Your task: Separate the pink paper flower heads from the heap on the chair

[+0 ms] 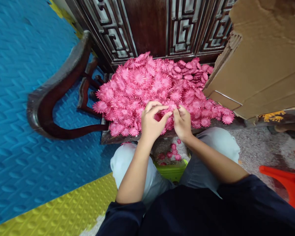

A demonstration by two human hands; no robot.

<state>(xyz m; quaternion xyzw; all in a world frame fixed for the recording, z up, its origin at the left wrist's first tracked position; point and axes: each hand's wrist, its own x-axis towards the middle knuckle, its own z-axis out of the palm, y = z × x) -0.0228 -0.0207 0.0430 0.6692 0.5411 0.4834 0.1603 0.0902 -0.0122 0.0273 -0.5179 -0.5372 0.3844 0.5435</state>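
A big heap of pink fabric flowers covers the seat of a dark carved wooden chair. My left hand and my right hand meet at the front edge of the heap. Both pinch one pink flower between thumb and fingertips, the two hands touching each other. My forearms reach forward over my knees in light trousers.
A cardboard box leans over the right end of the seat. The chair's curved armrest arcs out to the left over blue foam mats. Several fallen flowers lie on the floor between my knees. A red plastic object lies at right.
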